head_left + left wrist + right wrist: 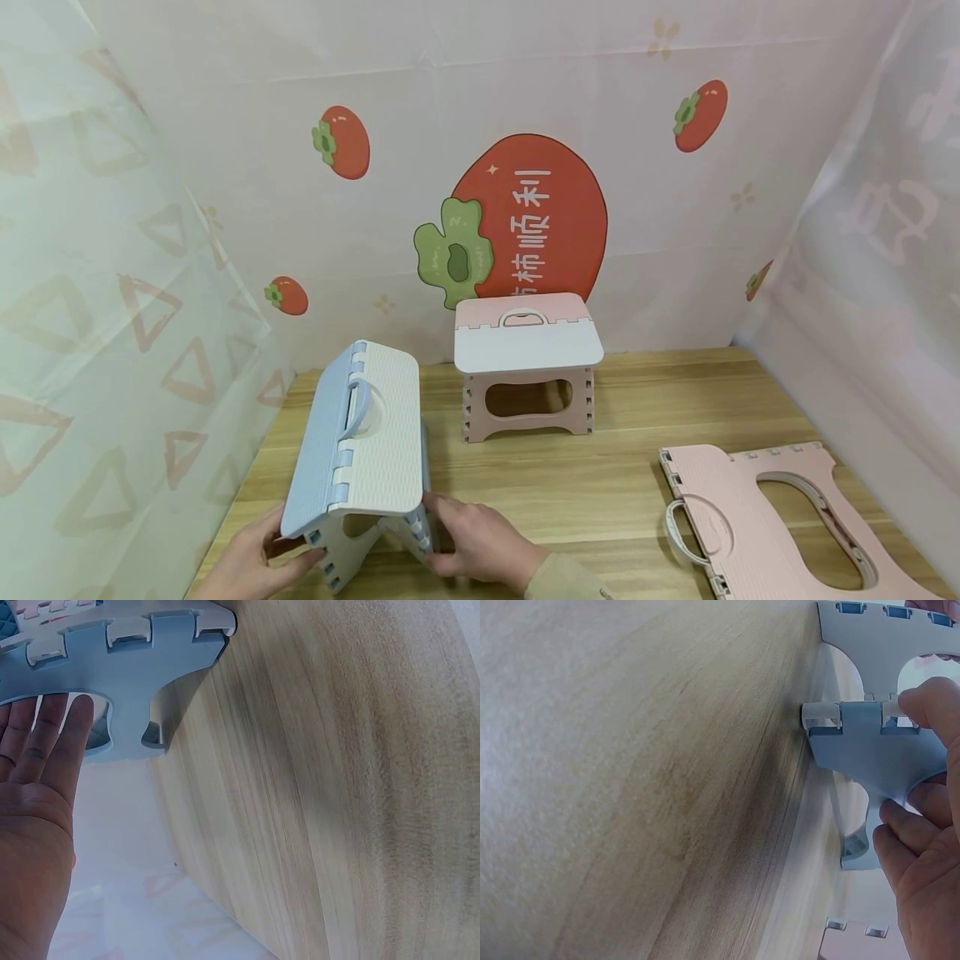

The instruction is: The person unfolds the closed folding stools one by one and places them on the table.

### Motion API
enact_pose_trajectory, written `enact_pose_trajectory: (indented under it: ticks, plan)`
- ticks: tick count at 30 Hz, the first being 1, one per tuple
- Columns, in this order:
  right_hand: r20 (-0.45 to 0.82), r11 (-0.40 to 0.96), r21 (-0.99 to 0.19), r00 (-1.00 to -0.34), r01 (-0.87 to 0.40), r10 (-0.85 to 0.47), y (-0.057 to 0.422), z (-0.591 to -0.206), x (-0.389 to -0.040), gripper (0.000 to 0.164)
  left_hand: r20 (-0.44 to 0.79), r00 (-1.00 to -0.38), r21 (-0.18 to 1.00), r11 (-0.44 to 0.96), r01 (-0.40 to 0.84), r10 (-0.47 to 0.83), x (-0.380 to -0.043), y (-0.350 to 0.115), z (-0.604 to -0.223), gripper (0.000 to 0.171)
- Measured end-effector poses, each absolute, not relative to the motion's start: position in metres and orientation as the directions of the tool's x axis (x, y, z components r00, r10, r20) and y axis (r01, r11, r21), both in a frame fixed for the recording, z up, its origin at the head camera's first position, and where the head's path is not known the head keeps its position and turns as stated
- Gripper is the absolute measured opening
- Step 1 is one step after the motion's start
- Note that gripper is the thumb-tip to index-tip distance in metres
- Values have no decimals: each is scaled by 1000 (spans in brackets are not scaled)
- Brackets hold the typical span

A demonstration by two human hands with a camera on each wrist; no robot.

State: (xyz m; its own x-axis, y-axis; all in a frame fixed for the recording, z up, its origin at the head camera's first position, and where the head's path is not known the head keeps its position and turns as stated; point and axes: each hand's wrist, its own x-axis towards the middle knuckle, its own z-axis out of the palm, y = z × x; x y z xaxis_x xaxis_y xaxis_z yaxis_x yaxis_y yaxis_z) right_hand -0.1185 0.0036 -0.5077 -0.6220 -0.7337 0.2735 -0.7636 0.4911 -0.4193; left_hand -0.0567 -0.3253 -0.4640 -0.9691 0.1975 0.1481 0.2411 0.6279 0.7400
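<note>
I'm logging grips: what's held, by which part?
The blue and white stool: right hand grips a leg panel; left hand touches the opposite panel, its grip unclear.

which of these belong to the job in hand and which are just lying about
In the job:
blue-and-white folding stool
left hand
right hand

Seemingly spare, untouched:
pink-and-white folding stool, standing at back
pink folding stool, flat at right

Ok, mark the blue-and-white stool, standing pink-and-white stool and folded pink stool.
Blue-and-white stool [387, 446]: head view, white top panel.
Standing pink-and-white stool [528, 350]: head view, white top panel.
Folded pink stool [752, 522]: head view, flat upper face.
</note>
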Motion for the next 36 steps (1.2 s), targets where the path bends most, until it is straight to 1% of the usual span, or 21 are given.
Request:
enact_pose_trajectory:
  ticks: [5,17,24,30,36]
  plan:
    - [260,496,-429,-629,-755,-732,4,-507,-119,68,152,-970,739,631,237,188,-57,-326,-464,57]
    - [262,494,-436,-632,-752,-730,3,-509,-118,66,209,-956,742,604,291,205,-56,-330,-468,60]
    - [295,472,-441,-619,-764,-727,4,-512,-117,65,193,-967,758,601,254,165,-54,-330,-468,62]
    - [313,466,-432,-613,-772,-725,4,-514,-118,64,198,-968,761,597,253,157,-53,-330,-467,60]
    - [314,463,-432,-611,-774,-727,4,-514,-118,66,175,-974,772,593,228,147,-53,-331,-467,59]
